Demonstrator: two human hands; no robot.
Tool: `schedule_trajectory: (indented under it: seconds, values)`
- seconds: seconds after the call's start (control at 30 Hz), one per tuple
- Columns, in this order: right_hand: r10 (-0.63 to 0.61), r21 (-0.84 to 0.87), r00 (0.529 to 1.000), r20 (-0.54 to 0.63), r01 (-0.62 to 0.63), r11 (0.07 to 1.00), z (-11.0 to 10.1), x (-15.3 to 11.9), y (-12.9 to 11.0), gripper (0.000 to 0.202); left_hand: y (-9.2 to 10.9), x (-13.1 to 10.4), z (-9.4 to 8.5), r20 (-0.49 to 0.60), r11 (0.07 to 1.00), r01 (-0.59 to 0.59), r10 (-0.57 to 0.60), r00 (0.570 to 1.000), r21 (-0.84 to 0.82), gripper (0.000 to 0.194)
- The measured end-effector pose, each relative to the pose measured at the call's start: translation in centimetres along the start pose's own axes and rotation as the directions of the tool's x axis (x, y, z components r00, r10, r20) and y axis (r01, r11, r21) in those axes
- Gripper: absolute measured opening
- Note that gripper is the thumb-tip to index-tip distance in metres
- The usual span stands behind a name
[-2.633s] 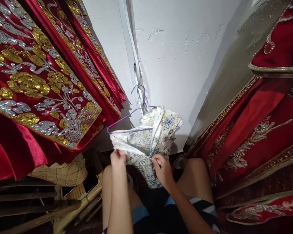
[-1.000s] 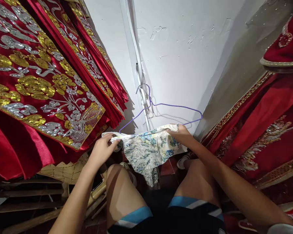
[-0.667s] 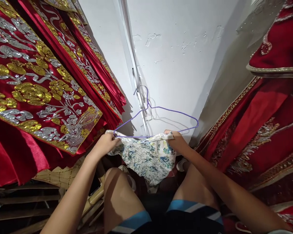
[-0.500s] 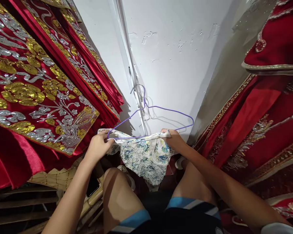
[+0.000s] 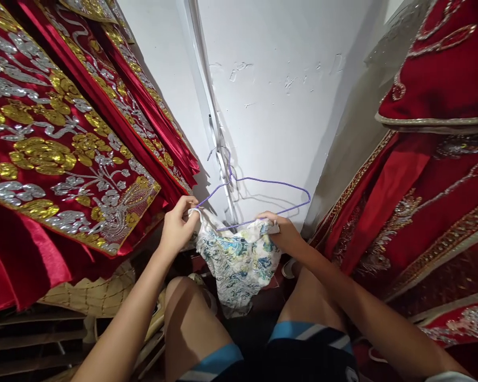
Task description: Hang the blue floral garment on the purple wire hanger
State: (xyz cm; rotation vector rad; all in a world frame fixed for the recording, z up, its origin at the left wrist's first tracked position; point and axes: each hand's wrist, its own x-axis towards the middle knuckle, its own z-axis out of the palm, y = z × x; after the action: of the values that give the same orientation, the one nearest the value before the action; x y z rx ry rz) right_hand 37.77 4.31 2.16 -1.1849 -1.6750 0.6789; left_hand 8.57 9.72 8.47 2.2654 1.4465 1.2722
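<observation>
Wall behind: white, chipped in patches, a pale vertical strip running down it.
Red garments, left side: raised sequins near the work; loose cloth swung outward could snag on them.
Left hand: grip pinched on the white edge of the floral garment, beside the hanger's hidden end; a slackened pinch could let that side slide off.
Floral garment: bunched between both hands, below the hanger's shoulders; uneven pulling could twist or stretch its neckline.
Purple hanger: right shoulder bare; a one-sided load could tilt it. Whether its hook is caught on anything, I cannot tell.
Right hand: grip closed on the garment's other edge; tugging against the thin bottom bar could bend it.
Red garments, right side: beaded, apart from the hanger.
Count: floral garment 1, hanger 1, hands 2, knees 2; red garments overlap too much to number.
</observation>
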Motion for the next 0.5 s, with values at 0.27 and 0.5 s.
schedule_trajectory:
  seconds: [0.27,0.5]
  values:
    - [0.047,-0.136,0.919,-0.392,-0.108,0.985,-7.4,2.9,0.5,0.051,0.1,0.4,0.1,-0.044,0.993,-0.088,0.092,0.995,0.075,0.018]
    - [0.334,0.442,0.933,0.134,-0.358,0.823,-7.3,3.6,-2.0,0.028,-2.2,2.4,-1.5,-0.088,0.992,0.12,-0.115,0.989,0.049,0.039]
